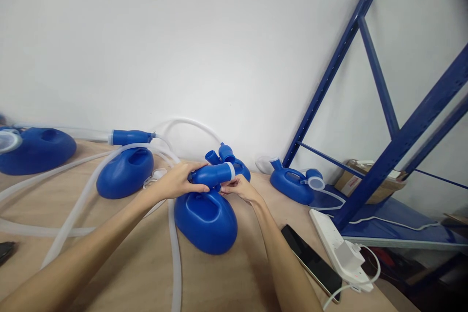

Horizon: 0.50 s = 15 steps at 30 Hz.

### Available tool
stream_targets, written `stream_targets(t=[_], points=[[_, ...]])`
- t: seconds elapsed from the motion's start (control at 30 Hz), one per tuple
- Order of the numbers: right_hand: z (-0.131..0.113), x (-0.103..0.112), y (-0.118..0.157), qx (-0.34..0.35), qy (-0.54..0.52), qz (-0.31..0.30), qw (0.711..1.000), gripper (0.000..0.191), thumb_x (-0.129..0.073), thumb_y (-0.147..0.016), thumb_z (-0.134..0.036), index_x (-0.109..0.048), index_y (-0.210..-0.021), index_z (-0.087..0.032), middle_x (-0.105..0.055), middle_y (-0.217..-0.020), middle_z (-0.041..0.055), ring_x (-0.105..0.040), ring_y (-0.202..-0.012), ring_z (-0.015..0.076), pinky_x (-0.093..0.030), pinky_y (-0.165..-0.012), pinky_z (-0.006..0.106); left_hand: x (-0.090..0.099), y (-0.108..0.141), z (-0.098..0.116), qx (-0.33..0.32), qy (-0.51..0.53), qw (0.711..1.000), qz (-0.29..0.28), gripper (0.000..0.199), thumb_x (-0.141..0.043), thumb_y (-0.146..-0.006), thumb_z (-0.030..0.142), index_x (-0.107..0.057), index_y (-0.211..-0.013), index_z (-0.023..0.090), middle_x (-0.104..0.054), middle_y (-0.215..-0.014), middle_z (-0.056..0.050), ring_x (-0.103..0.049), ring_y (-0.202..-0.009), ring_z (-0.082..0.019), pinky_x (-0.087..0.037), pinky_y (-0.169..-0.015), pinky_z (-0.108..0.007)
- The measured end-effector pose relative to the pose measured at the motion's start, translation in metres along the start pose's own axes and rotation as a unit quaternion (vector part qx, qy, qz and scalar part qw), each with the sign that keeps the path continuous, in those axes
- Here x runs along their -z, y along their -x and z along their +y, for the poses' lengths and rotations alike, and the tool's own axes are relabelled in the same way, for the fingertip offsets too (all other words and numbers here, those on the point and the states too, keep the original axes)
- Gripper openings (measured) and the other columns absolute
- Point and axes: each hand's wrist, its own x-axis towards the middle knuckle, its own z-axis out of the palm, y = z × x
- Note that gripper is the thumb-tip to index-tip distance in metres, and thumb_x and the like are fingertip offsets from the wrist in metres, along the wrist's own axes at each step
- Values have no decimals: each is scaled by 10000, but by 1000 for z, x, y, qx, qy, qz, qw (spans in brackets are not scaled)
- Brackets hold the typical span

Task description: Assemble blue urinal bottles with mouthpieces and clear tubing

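Observation:
A blue plastic urinal bottle (206, 226) with a moulded handle opening lies on the table in front of me. Above its neck, my left hand (179, 179) grips a blue funnel cup (214, 174) with a white rim, thumb below and fingers over the top. The cup is tilted nearly sideways, its rim towards the right. My right hand (239, 189) is pinched closed just under that rim, close to the bottle's neck. What its fingertips hold is hidden. A clear hose (174, 253) runs down the table left of the bottle.
Other blue urinal bottles stand behind (243, 170), to the left (124, 175) and to the right (290, 185). Loose hoses (84, 195) cross the left side. A phone (310, 261) and a white power strip (334, 243) lie at right, beside a blue metal shelf (395, 217) holding a cardboard box (373, 185).

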Motion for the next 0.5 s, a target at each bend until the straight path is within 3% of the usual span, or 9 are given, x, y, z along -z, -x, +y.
stream_targets(t=[0.13, 0.33, 0.5], points=[[-8, 1, 0, -12, 13, -20, 1000, 380, -986, -529, -406, -810, -735, -140, -782, -705, 59, -741, -675, 221, -620, -773, 414, 0, 1, -1, -8, -3, 1000, -3, 745, -708, -820, 670, -624, -1398, 206, -684, -1377, -99, -647, -1229, -345, -500, -997, -366], [1, -4, -2, -27, 6, 7, 1000, 436, -977, -538, -450, -810, -799, -144, -778, -721, 46, -730, -666, 198, -612, -746, 382, 1, 2, -2, -7, 7, 1000, -5, 742, -714, -820, 664, -617, -1404, 218, -686, -1370, -93, -661, -1201, -333, -513, -971, -357], [-10, 1, 0, -44, 27, -16, 999, 424, -955, -584, -461, -820, -829, -142, -795, -785, 80, -752, -754, 234, -609, -820, 421, 3, 3, 0, -2, 9, 1000, -15, 750, -718, -812, 667, -615, -1413, 229, -675, -1394, -91, -648, -1228, -346, -510, -988, -369]])
